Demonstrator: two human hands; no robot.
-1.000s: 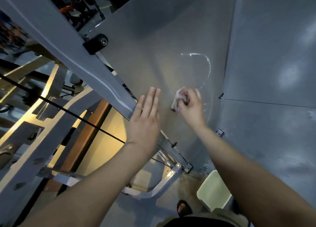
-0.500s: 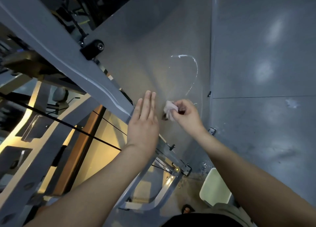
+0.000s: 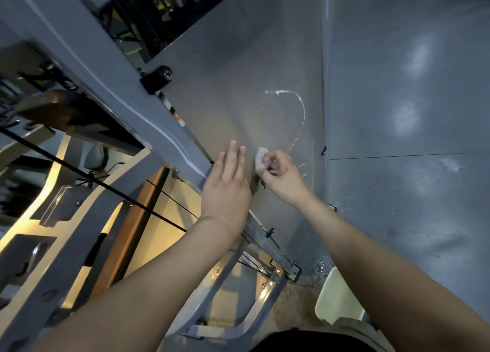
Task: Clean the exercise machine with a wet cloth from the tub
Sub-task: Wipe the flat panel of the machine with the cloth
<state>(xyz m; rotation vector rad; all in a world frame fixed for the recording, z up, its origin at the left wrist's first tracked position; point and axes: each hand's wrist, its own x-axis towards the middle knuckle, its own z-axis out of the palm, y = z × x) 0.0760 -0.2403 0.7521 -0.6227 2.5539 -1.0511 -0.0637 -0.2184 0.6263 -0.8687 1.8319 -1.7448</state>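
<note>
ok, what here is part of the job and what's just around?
Job: right hand pinching cloth; left hand flat on machine panel; white streak; pale container, likely the tub.
Around: black roller; cable; grey floor.

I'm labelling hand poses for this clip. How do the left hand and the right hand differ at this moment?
The left hand has straight fingers laid against the grey panel; the right hand has curled fingers. The left hand holds nothing; the right hand pinches a small pale cloth. Both are at the same panel, side by side.
</note>
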